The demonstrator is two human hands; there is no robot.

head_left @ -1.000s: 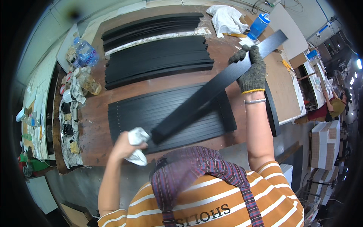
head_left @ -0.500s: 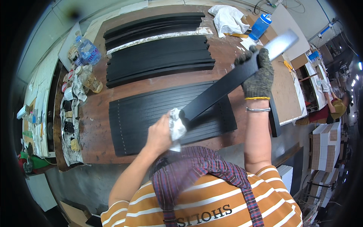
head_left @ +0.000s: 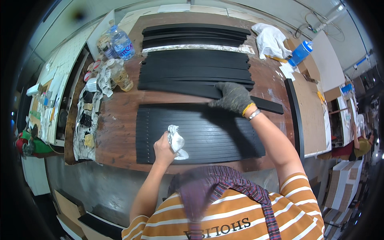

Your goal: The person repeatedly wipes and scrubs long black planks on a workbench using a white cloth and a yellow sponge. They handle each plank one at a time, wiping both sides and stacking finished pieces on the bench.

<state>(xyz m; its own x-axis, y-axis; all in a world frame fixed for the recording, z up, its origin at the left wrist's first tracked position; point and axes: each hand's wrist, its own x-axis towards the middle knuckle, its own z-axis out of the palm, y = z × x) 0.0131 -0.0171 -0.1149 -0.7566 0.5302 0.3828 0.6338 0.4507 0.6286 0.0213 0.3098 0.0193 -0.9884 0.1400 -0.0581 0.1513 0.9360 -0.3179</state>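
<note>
My right hand (head_left: 233, 99), in a dark grey knit glove, grips a long black slat (head_left: 269, 105) across its width. The slat lies at a slight slant along the near edge of a stack of black slats (head_left: 188, 66); whether it rests fully on the table I cannot tell. My bare left hand (head_left: 162, 150) is closed on a crumpled white cloth (head_left: 175, 141). That cloth is over the near left part of a row of black slats (head_left: 200, 130) laid side by side, with small marks along both ends.
Farther back is another black slat stack (head_left: 192, 33), behind a whitish strip (head_left: 192, 49). Bottles (head_left: 121, 43) and jars (head_left: 120, 76) crowd the table's left. A white cloth bundle (head_left: 271, 40) and blue bottle (head_left: 301, 53) stand back right. One black slat (head_left: 295, 116) lies along the right edge.
My right hand has swung the slat from a raised diagonal down to the stack's near edge. My left hand's cloth has come off the slat and is lower left of it.
</note>
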